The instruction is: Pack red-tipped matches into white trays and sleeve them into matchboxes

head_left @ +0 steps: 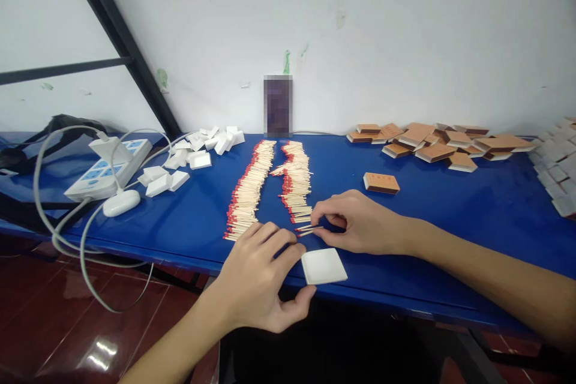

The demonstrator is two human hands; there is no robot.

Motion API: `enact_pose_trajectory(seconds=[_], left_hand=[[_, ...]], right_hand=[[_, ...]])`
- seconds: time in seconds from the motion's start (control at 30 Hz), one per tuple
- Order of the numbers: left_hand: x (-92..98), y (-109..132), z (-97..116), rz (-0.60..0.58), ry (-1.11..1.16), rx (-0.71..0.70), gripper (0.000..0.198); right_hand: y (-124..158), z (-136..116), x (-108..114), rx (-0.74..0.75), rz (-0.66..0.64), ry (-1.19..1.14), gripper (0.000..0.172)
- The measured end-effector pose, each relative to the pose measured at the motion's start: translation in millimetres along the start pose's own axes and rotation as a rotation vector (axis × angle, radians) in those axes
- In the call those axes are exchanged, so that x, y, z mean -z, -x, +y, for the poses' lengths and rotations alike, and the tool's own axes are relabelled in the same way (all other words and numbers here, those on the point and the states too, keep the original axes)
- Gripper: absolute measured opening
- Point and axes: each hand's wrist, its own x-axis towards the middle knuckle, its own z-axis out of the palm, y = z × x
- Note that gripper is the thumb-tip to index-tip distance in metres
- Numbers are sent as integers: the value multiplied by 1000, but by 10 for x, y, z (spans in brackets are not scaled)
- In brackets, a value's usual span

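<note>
Near the front edge of the blue table, my left hand (265,276) grips a white matchbox tray (324,266) by its left end, between thumb and fingers. The inside of the tray looks bare. Just above it, my right hand (360,222) pinches a few red-tipped matches (308,229) at their plain ends, at the lower end of the right row of matches (297,183). Beside that row runs a longer left row of matches (249,192), red heads to the left. A few matches lie askew between the two rows.
White trays (200,159) lie loose at the back left, near a power strip (108,169) with looping white cables. Brown matchbox sleeves (436,150) are heaped at the back right; one matchbox (381,182) lies nearer. Grey-white boxes (560,162) are stacked at the far right.
</note>
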Motion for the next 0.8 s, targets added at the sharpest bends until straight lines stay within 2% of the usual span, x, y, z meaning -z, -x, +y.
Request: enact_pose_trajectory(seconds=[0.27,0.5,0.8], left_hand=[[-17,-7,4,10,-20,27,31],[-26,5,-6,22,-23,19,33],[-15,-8,11,26,-42,36,32]], right_hand=[[-18,21,-55,96,76,-41,10],[-29,57,-61,103,50,-95,15],[-40,61,-87,59,82,-33,11]])
